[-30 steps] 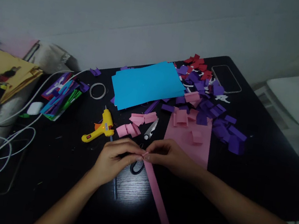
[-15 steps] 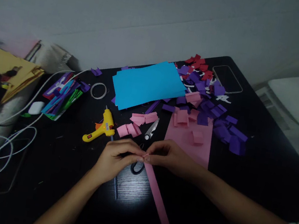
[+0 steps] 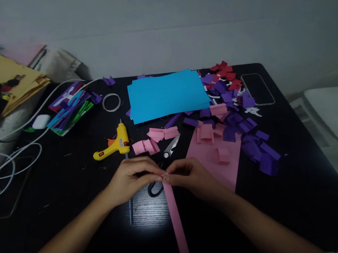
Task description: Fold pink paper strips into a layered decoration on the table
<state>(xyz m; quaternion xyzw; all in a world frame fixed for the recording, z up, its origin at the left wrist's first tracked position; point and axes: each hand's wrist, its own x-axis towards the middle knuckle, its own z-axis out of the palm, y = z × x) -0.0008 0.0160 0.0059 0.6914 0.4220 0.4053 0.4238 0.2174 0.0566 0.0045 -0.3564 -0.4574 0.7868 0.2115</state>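
A long pink paper strip (image 3: 177, 226) runs from my fingertips down past the front edge of the black table (image 3: 64, 199). Its upper end is pinched by my left hand (image 3: 135, 177) and my right hand (image 3: 188, 176), whose fingertips meet. Black-handled scissors (image 3: 155, 190) lie partly hidden beneath the hands, with their blades (image 3: 172, 145) pointing away. Folded pink pieces (image 3: 163, 133) rest just beyond the hands. A pink sheet (image 3: 211, 163) lies beyond my right hand with more folded pink pieces on it. The yellow glue gun (image 3: 115, 143) is left of the scissors.
Blue sheets (image 3: 169, 96) lie at the back centre. Purple pieces (image 3: 251, 150) and red pieces (image 3: 224, 71) are scattered behind and to the right, near a phone (image 3: 258, 89). Tape ring (image 3: 111, 102), coloured strips (image 3: 74, 107) and white cables (image 3: 14, 162) are at left.
The lower part of the pink strip has shifted slightly to the left. Both hands keep nearly the same place and pinch.
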